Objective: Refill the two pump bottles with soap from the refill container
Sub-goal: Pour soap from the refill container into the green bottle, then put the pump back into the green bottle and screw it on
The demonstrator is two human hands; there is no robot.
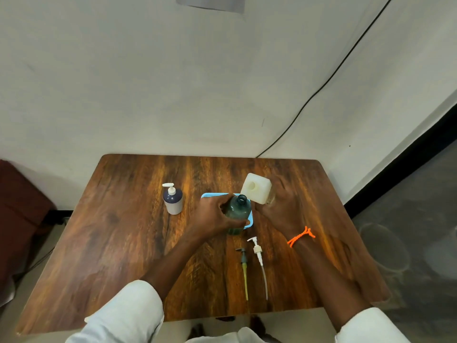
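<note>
A dark green bottle (238, 212) with its neck open stands on a light blue tray (210, 195) at the table's middle. My left hand (212, 216) grips its side. My right hand (282, 206) holds a white square refill container (256, 190), tilted so its opening faces me, just right of and above the green bottle's mouth. A white and navy pump bottle (172, 200) with its pump on stands to the left. Two loose pumps lie in front: a dark green one (244, 266) and a white one (258, 253).
The brown wooden table (123, 243) stands against a white wall. A black cable (321, 87) runs down the wall to the table's far edge. A dark red seat (19, 209) sits to the left. Grey floor lies to the right.
</note>
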